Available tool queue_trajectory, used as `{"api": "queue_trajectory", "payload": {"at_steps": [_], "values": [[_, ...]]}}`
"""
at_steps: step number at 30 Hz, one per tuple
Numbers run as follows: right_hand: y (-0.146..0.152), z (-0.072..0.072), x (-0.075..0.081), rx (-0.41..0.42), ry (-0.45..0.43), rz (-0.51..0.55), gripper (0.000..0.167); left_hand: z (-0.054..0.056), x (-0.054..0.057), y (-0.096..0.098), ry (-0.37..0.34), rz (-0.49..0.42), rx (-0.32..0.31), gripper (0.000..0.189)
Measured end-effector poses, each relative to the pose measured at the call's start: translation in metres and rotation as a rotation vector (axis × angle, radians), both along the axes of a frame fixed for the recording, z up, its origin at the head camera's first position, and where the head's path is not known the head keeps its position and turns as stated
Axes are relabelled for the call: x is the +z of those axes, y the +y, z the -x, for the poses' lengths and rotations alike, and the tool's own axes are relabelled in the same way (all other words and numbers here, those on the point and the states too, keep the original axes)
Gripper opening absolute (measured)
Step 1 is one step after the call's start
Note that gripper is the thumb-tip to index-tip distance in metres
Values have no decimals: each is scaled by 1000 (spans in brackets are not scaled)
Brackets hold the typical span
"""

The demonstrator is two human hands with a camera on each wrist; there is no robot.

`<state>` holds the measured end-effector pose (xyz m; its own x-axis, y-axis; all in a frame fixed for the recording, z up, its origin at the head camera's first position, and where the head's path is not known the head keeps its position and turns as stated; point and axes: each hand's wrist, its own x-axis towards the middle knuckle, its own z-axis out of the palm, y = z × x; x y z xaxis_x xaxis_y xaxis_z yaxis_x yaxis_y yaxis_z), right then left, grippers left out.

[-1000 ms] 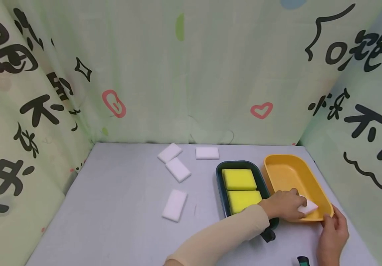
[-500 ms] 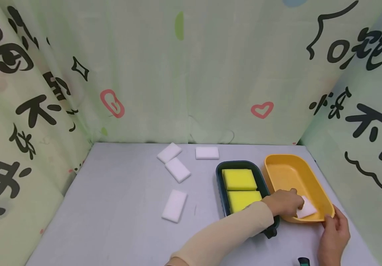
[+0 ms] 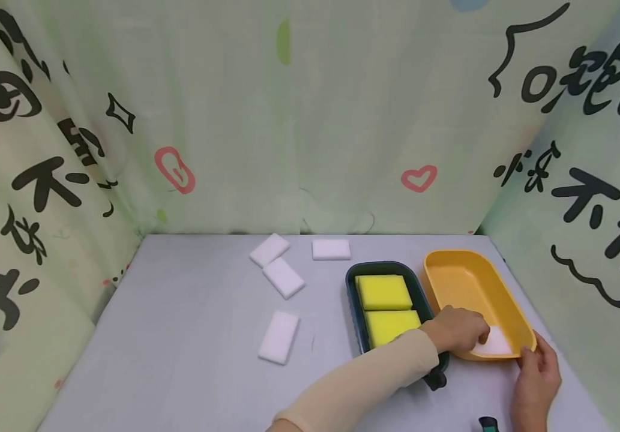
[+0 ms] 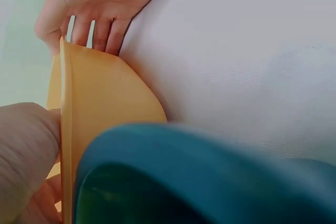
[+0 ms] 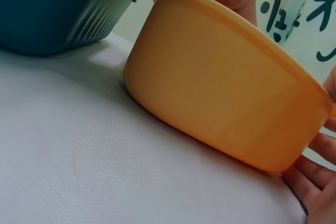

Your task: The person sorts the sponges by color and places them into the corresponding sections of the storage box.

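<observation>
A white sponge [image 3: 495, 342] lies on the floor of the yellow-orange tray [image 3: 463, 279], at its near end. My left hand [image 3: 458, 329] reaches over the dark green basket [image 3: 423, 294] into that tray, its fingertips right at the sponge's left edge. In the left wrist view the left hand [image 4: 26, 150] overlaps the tray's rim, and its grip on the sponge is hidden. My right hand [image 3: 538, 381] grips the tray's near right corner, thumb at the rim. From the right wrist view, the right hand's fingers [image 5: 312, 174] are spread along the outer wall near the base.
Two yellow sponges [image 3: 385, 292] sit in the green basket, left of the tray. Several white sponges [image 3: 279, 337] are scattered on the table [image 3: 180, 336] left of the basket. A small black-and-green object [image 3: 488, 423] shows at the front edge. Printed curtains [image 3: 234, 120] enclose the table.
The white sponge in the tray has turned and settled flatter, with more of it showing beside the left fingers. The right hand still holds the tray corner. The head view has shifted slightly.
</observation>
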<state>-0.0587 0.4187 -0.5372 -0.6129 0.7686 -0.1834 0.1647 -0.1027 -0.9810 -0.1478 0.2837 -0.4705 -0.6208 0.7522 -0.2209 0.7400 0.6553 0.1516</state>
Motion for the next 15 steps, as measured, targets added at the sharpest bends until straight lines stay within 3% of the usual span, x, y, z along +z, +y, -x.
{"api": "queue_trajectory", "payload": {"at_steps": [4,10,15], "values": [[-1,1,-1,12,-31,-8,49,-2,-1,-2,51,28,-19,27],[-3,0,1,2,11,-3,48,-5,0,-3,202,90,-61,30],[-4,1,3,5,-13,-9,48,-9,6,-9,306,87,-84,31]]}}
